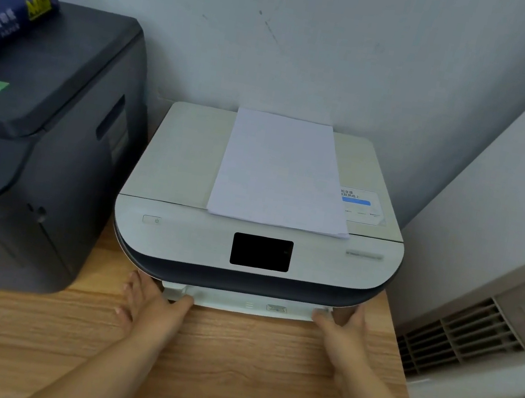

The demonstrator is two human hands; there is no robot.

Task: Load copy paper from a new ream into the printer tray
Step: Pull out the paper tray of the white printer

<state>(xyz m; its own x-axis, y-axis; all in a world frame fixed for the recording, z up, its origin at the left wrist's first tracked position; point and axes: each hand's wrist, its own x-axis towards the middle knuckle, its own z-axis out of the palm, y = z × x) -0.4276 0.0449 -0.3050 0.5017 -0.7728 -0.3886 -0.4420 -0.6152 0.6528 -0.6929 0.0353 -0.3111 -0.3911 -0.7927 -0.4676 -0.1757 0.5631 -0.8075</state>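
Paper [284, 171] lies stacked atop the printer [255, 253], unloaded, while left hand [151, 305] and right hand [341, 333] grip the tray [247, 304] at 6 o'clock, fingers curled around its corners.

I'm in an office corner: a white printer [260, 226] and a bigger dark printer [38, 140] share a wooden desk [226, 366] against a plain wall, a blue ream of copy paper [4, 9] on the dark one.
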